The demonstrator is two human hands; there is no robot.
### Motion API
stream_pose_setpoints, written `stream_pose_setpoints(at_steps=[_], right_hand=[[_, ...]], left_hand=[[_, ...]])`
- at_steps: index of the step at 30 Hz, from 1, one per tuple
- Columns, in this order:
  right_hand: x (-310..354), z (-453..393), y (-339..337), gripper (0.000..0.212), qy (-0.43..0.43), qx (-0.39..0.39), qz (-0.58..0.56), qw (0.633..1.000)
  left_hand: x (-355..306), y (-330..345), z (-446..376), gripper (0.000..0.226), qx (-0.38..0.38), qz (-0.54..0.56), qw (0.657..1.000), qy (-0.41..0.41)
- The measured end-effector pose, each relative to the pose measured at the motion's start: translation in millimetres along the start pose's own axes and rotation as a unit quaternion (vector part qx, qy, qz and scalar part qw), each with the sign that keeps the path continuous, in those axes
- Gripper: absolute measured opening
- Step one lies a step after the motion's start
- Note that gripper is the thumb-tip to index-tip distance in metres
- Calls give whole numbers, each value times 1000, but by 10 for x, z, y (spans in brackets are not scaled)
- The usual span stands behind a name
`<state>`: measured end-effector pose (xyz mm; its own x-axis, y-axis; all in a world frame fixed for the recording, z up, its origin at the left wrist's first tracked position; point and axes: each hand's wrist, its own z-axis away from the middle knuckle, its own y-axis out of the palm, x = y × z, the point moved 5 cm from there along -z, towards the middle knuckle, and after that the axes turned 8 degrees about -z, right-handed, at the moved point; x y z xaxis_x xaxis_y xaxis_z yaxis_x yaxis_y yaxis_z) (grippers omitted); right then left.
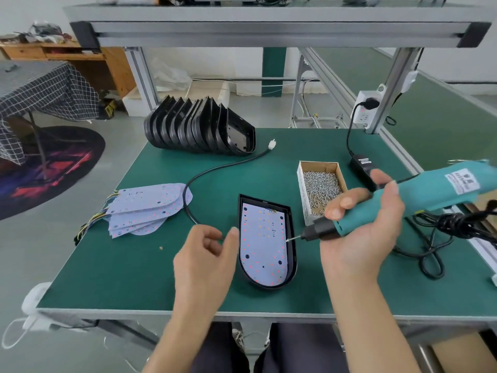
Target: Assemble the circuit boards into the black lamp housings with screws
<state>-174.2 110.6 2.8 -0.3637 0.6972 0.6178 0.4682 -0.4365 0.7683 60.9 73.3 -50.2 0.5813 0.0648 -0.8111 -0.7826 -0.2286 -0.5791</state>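
Green-topped workbench [150,270] fills frame centre. On it: nested row of black lamp housings [199,127] at upper centre, fanned stack of circuit boards [145,208] at left, one housing with a board inside [266,243] at centre, open cardboard box of screws [320,187] right of it, black cable [215,169], power adapter [361,165] upper right.

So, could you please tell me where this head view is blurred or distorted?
In the head view, the teal screwdriver smears towards the right edge, and the left hand is slightly soft; the housing and screw box stay sharp. Wide-angle distortion bows the overhead frame and splays the table edges.
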Motion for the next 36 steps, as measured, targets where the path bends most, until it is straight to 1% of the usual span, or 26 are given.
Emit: stream_pose_setpoints(at_steps=[1, 3, 5, 6, 8, 11, 14, 18, 26, 36], right_hand=[[-80, 14, 2, 14, 35, -2, -40, 999], [-221, 36, -46, 19, 68, -13, -47, 996], [-315, 88, -78, 20, 69, -14, -30, 997], [-351, 111, -88, 20, 65, -7, -30, 997], [-401, 149, -108, 18, 52, 17, -27, 998], [-463, 211, -92, 13, 51, 44, -4, 998], [-502, 248, -95, 12, 48, 66, 13, 997], [-512, 262, -97, 10, 46, 91, 33, 994], [-578, 275, -113, 11, 53, 91, 32, 994], [-584, 309, -96, 10, 48, 112, 49, 991]], left_hand=[[19, 69, -81, 27, 44, -41, 998, -8], [40, 239, -185, 39, 132, -101, 986, -16], [21, 367, -227, 48, 195, -172, 966, -3], [6, 397, -242, 48, 212, -191, 959, 4], [-10, 418, -263, 42, 240, -187, 953, 4], [-17, 454, -254, 32, 271, -129, 954, -1], [-15, 498, -249, 26, 262, -93, 961, 6], [6, 528, -249, 25, 252, -74, 965, 4], [4, 517, -234, 27, 233, -56, 971, 3], [16, 536, -239, 26, 216, -48, 975, 10]])
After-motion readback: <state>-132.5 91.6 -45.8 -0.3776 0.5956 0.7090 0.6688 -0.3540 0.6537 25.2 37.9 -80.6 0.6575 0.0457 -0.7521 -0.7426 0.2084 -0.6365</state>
